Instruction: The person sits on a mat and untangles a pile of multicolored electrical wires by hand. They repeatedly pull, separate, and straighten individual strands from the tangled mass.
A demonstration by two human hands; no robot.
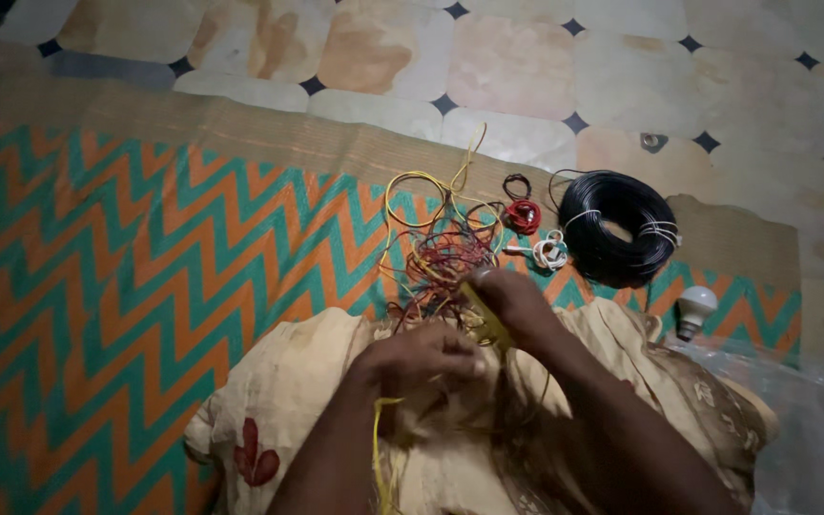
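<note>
You are pinching yellow wire (381,448) with your left hand (422,358), fingers closed. Your right hand (517,303) is gripping a yellow tool (484,315) over the tangled wires (436,250). At two o'clock, a black wire coil (591,250) is lying.

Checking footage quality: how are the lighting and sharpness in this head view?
Head view: dim, with dark corners; the left hand and right hand are underexposed and slightly soft, the tangled wires blur together, while the black wire coil and white bulb stay readable.
</note>
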